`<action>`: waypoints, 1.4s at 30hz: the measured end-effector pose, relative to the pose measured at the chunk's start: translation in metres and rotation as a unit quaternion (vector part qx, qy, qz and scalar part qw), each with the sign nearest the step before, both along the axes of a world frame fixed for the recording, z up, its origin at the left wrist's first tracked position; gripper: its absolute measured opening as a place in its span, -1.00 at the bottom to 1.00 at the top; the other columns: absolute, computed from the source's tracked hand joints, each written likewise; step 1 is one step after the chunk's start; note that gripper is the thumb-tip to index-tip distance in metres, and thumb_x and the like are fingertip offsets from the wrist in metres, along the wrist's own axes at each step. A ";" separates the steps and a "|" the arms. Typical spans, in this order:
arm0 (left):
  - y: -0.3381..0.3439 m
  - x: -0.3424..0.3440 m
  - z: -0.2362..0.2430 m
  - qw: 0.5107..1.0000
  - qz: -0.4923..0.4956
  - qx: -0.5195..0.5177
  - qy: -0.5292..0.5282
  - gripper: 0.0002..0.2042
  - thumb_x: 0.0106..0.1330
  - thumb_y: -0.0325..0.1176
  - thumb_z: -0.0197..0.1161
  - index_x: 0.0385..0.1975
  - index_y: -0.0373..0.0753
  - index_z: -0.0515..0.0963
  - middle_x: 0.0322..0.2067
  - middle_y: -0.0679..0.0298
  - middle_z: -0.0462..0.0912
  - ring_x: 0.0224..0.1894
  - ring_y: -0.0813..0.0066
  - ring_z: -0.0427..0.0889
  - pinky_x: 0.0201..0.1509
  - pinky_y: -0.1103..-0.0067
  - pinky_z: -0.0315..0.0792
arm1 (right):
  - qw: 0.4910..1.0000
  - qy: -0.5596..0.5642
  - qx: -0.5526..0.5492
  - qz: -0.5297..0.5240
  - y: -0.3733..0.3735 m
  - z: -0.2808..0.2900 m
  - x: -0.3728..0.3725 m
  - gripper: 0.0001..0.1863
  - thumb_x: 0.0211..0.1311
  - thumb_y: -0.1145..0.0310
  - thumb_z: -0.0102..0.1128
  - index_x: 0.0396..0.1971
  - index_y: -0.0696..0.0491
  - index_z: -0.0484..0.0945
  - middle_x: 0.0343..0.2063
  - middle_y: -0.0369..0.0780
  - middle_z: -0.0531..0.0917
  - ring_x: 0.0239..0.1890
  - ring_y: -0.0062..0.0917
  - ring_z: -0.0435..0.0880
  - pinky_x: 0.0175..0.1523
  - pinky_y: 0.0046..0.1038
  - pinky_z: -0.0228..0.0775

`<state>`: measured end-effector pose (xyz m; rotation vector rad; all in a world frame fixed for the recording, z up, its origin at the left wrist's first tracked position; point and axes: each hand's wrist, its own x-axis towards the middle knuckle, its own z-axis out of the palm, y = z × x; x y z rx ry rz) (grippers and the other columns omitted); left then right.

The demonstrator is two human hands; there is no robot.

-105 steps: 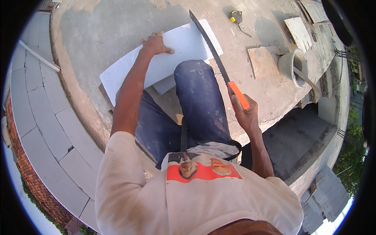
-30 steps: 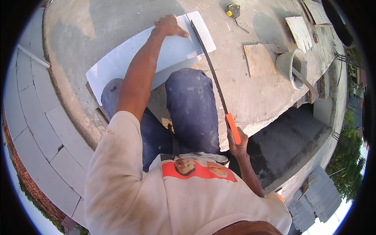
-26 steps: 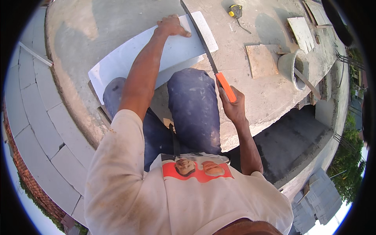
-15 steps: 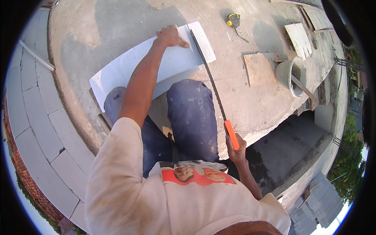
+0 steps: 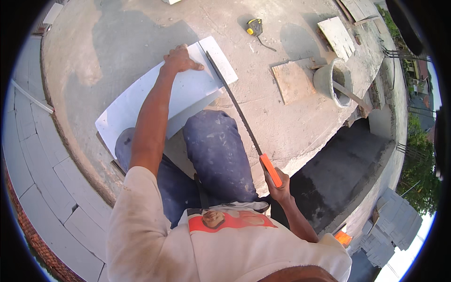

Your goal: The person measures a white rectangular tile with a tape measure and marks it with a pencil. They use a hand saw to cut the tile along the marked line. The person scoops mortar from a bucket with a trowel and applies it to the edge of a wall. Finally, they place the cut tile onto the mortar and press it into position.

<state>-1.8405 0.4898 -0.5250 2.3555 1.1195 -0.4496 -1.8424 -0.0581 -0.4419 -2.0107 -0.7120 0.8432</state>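
Observation:
A long white board (image 5: 141, 103) lies on the concrete slab, its near part under my bent knee (image 5: 211, 141). My left hand (image 5: 181, 58) presses flat on the board's far end, fingers spread. My right hand (image 5: 278, 187) grips the orange handle of a hand saw (image 5: 235, 110). The thin blade runs from the handle up to the board's far right part, where its tip lies across the white surface.
A yellow tape measure (image 5: 254, 27) lies beyond the board. A square wooden piece (image 5: 293, 81) and a grey bucket (image 5: 332, 82) with a stick in it stand to the right. The slab edge drops off at right. Grey blocks (image 5: 37, 178) line the left.
The saw has gone back and forth along the board's far end; my right hand is now pulled back toward my body. My left hand stays on the board.

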 end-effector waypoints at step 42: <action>-0.009 0.000 0.012 0.997 0.020 -0.040 -0.057 -0.07 -0.09 0.02 0.69 0.22 -0.44 0.40 0.20 -0.11 0.56 0.25 -0.07 0.58 0.36 0.14 0.40 | 0.994 -0.071 0.023 0.075 0.140 -0.004 0.065 -0.66 0.45 0.18 0.19 -0.37 0.18 0.57 -0.52 -0.02 0.63 -0.52 -0.20 0.59 -0.29 -0.18 0.49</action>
